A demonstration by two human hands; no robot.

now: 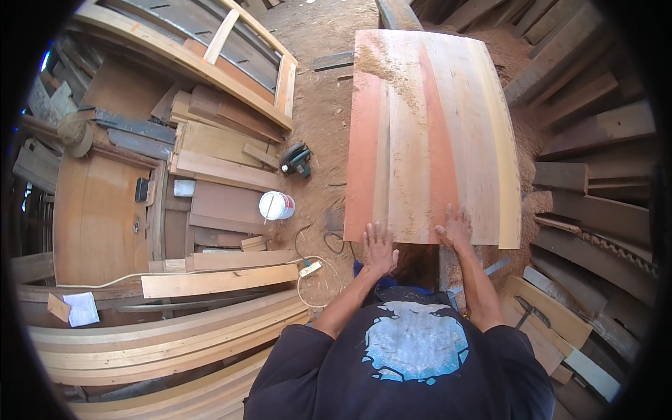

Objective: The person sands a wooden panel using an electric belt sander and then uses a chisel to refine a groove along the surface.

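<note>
head view: panel lies ahead, under hands

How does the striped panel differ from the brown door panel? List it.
The striped panel mixes reddish, pale and yellow strips; the brown door panel looks nearly uniform. Left hand and right hand rest on the striped panel; neither touches the brown door panel. Both are flat and wooden.

Narrow wooden bench, broad striped wood panel on top
</note>
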